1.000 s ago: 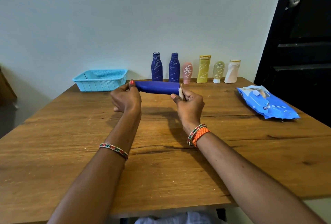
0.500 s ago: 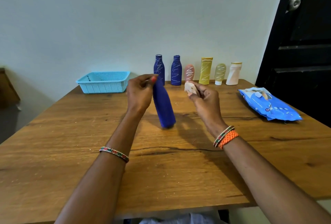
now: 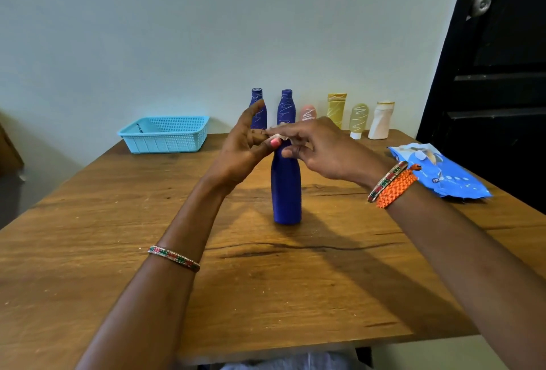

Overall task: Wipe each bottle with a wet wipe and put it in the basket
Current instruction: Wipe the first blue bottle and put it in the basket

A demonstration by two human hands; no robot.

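Here, nearest the camera, two forearms with bangles reach out over the wooden table (image 3: 118,251). Just past them a plain dark-blue bottle (image 3: 286,192) stands upright on the table, near its middle, with both hands meeting above its neck. The left hand (image 3: 245,145) has its thumb against the neck, and its upper fingers are straight; the right hand (image 3: 319,145) pinches a small crumpled wet wipe (image 3: 279,133) between thumb and fingertips, right at the bottle's top. Whether the left grip also nips the wipe I cannot tell, since the fingers overlap.

The bottle looks like light, rigid plastic, tall and narrow-based, so I judge it tips easily; damp from wiping, it may be slick. The slim neck or the waist just below it seems the surest place to hold it.

Off to the right lies the blue wipes pack (image 3: 443,174). Further back on the left sits the turquoise basket (image 3: 165,140), holding no bottle that can be seen. Along the wall stand six scribbled containers (image 3: 336,109) awaiting their turn.
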